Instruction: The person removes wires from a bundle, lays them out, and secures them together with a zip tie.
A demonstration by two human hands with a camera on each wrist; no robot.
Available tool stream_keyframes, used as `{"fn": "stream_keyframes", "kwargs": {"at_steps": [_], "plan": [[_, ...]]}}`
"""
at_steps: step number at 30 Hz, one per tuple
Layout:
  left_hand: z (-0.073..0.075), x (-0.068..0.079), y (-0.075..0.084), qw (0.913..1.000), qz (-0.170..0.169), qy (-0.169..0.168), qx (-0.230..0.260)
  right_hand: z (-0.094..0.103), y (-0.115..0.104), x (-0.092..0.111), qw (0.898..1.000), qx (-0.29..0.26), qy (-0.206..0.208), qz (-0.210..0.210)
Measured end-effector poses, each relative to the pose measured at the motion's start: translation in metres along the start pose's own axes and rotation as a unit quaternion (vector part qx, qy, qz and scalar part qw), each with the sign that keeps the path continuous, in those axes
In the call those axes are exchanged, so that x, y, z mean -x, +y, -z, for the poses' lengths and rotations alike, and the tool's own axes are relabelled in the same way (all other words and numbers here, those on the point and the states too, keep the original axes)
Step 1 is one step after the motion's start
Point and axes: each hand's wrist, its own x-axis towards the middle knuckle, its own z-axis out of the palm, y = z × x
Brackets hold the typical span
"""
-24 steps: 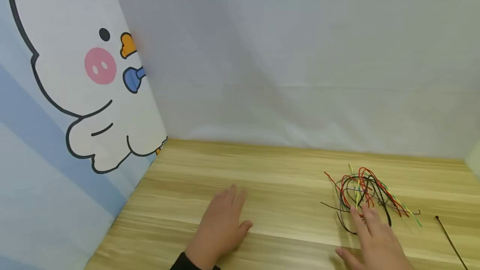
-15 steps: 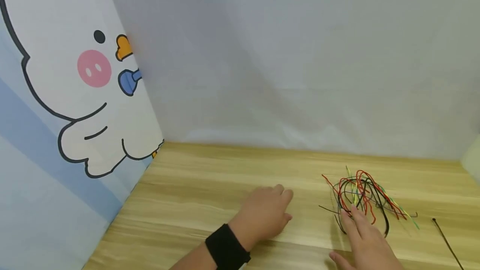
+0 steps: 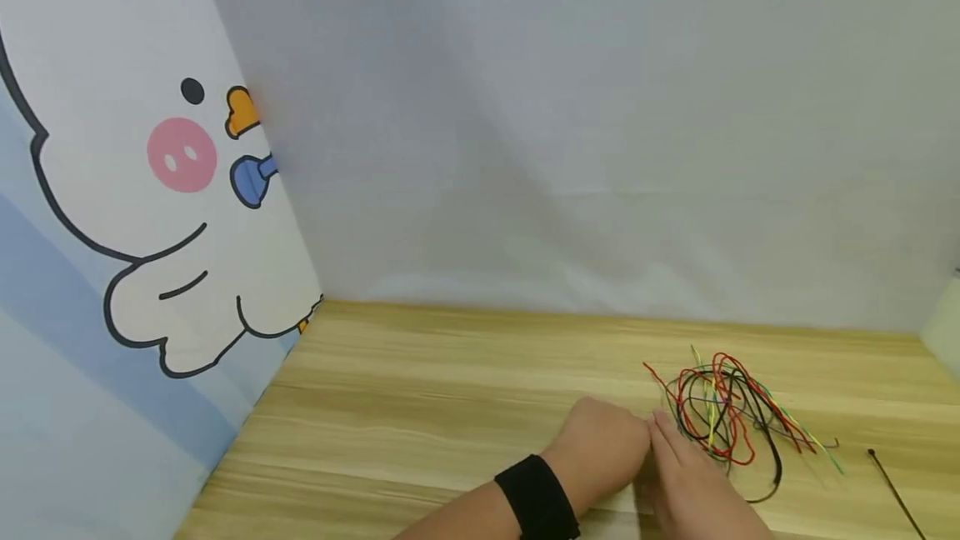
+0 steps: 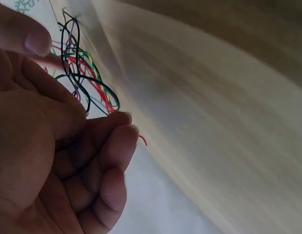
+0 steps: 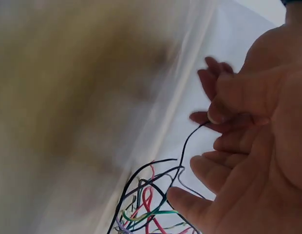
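A loose tangle of thin wires (image 3: pixel 720 411), red, black, yellow, green and purple, lies on the table at the right of the head view. My left hand (image 3: pixel 600 444) has come up against the fingertips of my right hand (image 3: pixel 697 482), just left of the tangle. Between its thumb and forefinger it pinches the end of a black wire (image 5: pixel 185 144), best seen in the right wrist view. The right hand's fingers (image 5: pixel 192 204) are stretched out beside the wires, and its palm hides part of them.
Right of the tangle, a thin black strip with a small knobbed end (image 3: pixel 894 490) lies on the wood-grain table (image 3: pixel 420 390). A plain pale wall (image 3: pixel 600 123) rises behind, and a cartoon-printed panel (image 3: pixel 180 215) stands along the left side.
My left hand has swung right across the table to the right hand and taken the loose black wire end. The right hand has shifted slightly left. The head view has tilted up a little.
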Motion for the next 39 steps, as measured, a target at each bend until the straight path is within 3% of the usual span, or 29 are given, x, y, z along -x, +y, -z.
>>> {"fn": "stream_keyframes", "kwargs": {"at_steps": [5,12,18,22,28,31,35,36,39], "plan": [[0.000,0.002,0.001,0.9999,0.010,0.008,0.010,0.007,0.002,-0.006,0.998,-0.015,-0.053,-0.019],[0.009,0.013,0.001,0.9992,-0.002,0.003,0.041,0.010,0.006,-0.007,0.994,0.006,-0.092,-0.054],[0.018,0.038,-0.012,0.9979,0.013,0.030,0.055,0.016,0.008,-0.008,0.996,0.029,-0.055,-0.062],[0.008,0.061,-0.031,0.9950,0.026,0.061,0.074,0.020,0.011,-0.005,0.996,0.043,-0.042,-0.059],[-0.014,0.095,-0.065,0.9851,0.102,0.041,0.132,0.023,0.018,-0.006,0.997,0.043,-0.039,-0.040],[-0.014,0.105,-0.073,0.9727,0.153,0.047,0.168,0.024,0.020,-0.007,0.998,0.044,-0.038,-0.038],[-0.016,0.112,-0.075,0.9544,0.221,0.048,0.195,0.024,0.019,-0.008,0.996,0.024,-0.067,-0.057],[-0.018,0.113,-0.074,0.9530,0.230,0.041,0.193,0.023,0.018,-0.007,0.995,0.020,-0.079,-0.060],[-0.027,0.113,-0.069,0.9624,0.216,0.011,0.164,0.021,0.012,-0.007,0.992,0.011,-0.108,-0.065]]}}
